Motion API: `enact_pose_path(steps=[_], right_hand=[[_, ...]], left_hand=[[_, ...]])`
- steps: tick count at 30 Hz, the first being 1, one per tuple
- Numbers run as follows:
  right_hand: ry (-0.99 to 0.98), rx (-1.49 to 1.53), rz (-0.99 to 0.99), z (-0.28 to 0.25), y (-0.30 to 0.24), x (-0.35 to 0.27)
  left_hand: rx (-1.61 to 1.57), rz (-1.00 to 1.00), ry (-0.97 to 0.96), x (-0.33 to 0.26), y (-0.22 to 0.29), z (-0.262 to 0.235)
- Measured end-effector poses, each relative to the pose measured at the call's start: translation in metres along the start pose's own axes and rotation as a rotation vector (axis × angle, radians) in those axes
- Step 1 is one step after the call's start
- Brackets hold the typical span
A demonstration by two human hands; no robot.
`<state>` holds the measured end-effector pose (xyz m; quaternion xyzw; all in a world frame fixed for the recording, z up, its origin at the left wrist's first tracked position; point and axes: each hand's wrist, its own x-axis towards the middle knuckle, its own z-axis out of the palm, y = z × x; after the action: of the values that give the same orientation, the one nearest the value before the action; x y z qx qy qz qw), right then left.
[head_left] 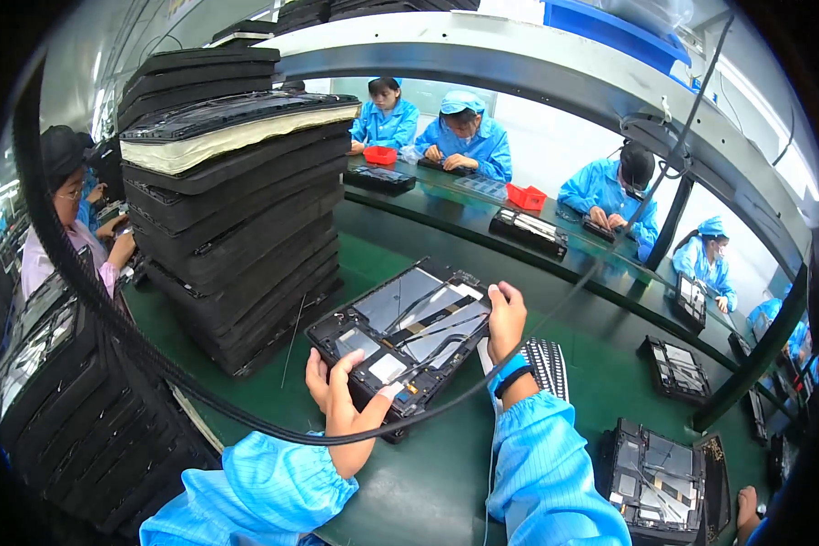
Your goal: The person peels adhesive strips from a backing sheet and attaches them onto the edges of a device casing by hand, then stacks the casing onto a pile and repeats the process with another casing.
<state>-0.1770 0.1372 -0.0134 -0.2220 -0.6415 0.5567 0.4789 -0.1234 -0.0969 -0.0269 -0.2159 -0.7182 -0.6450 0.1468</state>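
An opened tablet (419, 328) lies over the green bench in front of me, its grey battery cells, black ribbon cables and a white square showing. Black foam pieces or a tray seem to be under it; how many layers there are, I cannot tell. My left hand (346, 409) grips its near left corner, with the thumb at the lower edge by the connectors and fingers along the left side. On the far right edge, my right hand (507, 323) is closed round the frame, thumb on top. Partly hidden by my right wrist is a sheet with rows of small black pieces (550, 369).
A tall stack of black foam trays (237, 227) rises at the left; another tray stack (91, 409) stands nearer. A black cable (246, 420) hangs across my view. At the right lie more opened tablets (655, 478). Co-workers in blue (478, 136) sit across a conveyor (446, 207).
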Motion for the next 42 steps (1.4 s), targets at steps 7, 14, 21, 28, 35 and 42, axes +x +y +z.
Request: enact_pose_path(steps=[7,14,21,28,35,42], right_hand=[[0.086,0.045,0.038,-0.014,0.010,-0.001],[-0.128,0.266,0.116,0.006,0.012,-0.046],[-0.197,0.213,0.139,0.015,-0.011,-0.065],[-0.163,0.178,0.162,0.018,-0.010,-0.074],[-0.084,-0.205,0.089,0.023,-0.031,-0.090],[-0.270,-0.256,0.068,-0.053,-0.070,-0.080]], left_hand=[[0.180,0.261,0.149,0.043,-0.008,-0.030],[-0.568,-0.532,-0.640,0.127,-0.045,-0.040],[-0.586,-0.457,-0.900,0.130,-0.037,-0.034],[-0.686,-0.480,-0.876,0.133,-0.045,-0.032],[-0.599,-0.462,-0.860,0.139,-0.075,-0.042],[-0.368,-0.314,-0.629,0.118,-0.030,-0.043]])
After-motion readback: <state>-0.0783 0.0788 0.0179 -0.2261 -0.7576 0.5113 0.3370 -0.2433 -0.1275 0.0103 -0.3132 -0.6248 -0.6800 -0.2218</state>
